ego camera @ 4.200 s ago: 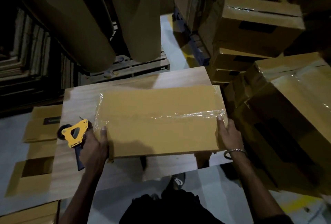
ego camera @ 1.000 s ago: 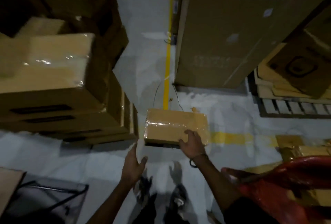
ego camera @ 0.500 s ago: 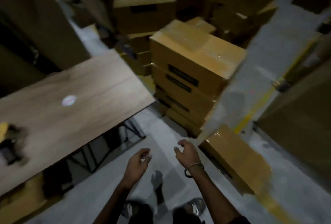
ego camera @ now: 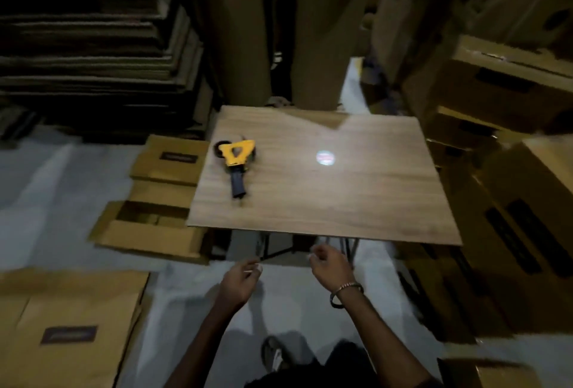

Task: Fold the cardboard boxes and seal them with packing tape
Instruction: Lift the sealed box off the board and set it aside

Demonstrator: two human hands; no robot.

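A worker stands at a wooden table (ego camera: 325, 195) in a dim warehouse, between boxes in a run of folding and taping. Both hands hang just short of the table's near edge and hold nothing: the left hand (ego camera: 240, 277) is loosely curled, the right hand (ego camera: 328, 265), with a bangle at the wrist, is half closed with fingers bent. The yellow tape gun (ego camera: 235, 160) lies untouched on the table's left part, handle toward the worker, and no box is on the table. Flat boxes (ego camera: 161, 198) wait on the floor just left of the table, with another flat sheet (ego camera: 68, 325) nearer the worker's feet. Made-up boxes (ego camera: 508, 201) stand stacked to the right; one at the back shows a glossy strip on top, seemingly tape. By the look of it some boxes are finished and more remain; the next step would be to lift a flat one onto the table.
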